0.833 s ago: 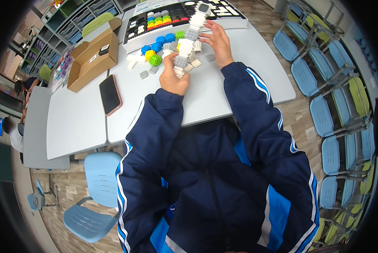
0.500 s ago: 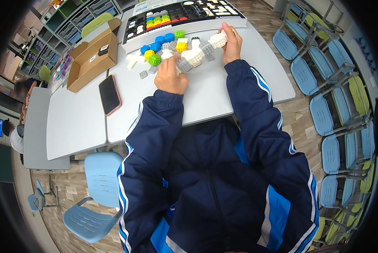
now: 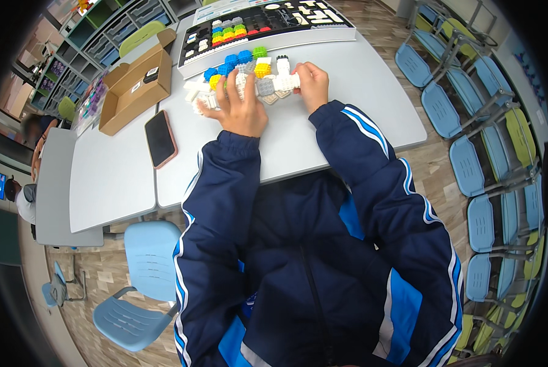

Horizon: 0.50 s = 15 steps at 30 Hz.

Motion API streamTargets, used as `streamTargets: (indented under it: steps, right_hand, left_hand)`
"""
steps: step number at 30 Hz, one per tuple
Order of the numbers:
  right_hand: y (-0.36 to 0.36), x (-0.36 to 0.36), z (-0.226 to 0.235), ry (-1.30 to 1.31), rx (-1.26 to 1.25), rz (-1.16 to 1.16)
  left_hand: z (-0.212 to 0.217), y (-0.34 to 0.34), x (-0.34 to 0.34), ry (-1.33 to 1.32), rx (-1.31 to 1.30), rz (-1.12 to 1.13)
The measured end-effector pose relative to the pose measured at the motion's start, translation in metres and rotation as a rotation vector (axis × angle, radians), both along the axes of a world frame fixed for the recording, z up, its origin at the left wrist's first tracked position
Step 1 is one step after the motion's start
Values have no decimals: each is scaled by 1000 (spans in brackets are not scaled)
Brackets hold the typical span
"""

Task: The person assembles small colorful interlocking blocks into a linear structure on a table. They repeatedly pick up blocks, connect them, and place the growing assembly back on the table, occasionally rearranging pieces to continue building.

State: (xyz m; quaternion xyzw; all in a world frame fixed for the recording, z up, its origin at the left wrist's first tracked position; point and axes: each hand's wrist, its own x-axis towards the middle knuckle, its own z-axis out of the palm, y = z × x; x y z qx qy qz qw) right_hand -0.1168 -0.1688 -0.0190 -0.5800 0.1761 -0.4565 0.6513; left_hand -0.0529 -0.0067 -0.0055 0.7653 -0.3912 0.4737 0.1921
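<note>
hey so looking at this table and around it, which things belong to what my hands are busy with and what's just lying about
Likely part of the job:
- white-and-grey block piece, pinched by your right hand
- coloured blocks, near your spread left hand
- parts tray

Seemingly just lying about:
- phone
- cardboard box
- blue chair

A phone [image 3: 160,139] lies near an open cardboard box [image 3: 116,112].

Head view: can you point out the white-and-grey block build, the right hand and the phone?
White-and-grey block build [image 3: 284,83]: head view, on a white block near the right hand.
Right hand [image 3: 314,88]: head view, middle of the hand.
Phone [image 3: 160,140]: head view, middle of its dark screen.
</note>
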Motion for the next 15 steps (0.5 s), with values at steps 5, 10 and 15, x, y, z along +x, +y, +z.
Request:
streamTargets:
  steps: [5, 10, 15]
  right_hand:
    - [27, -3, -2, 34, -24, 73]
    - [33, -4, -4, 48, -13, 102]
    - [26, -4, -3, -16, 30, 273]
  left_hand:
    - [-6, -7, -5, -30, 67, -147]
    - [-4, -3, -5, -90, 85, -186]
    - [-2, -3, -7, -96, 21, -215]
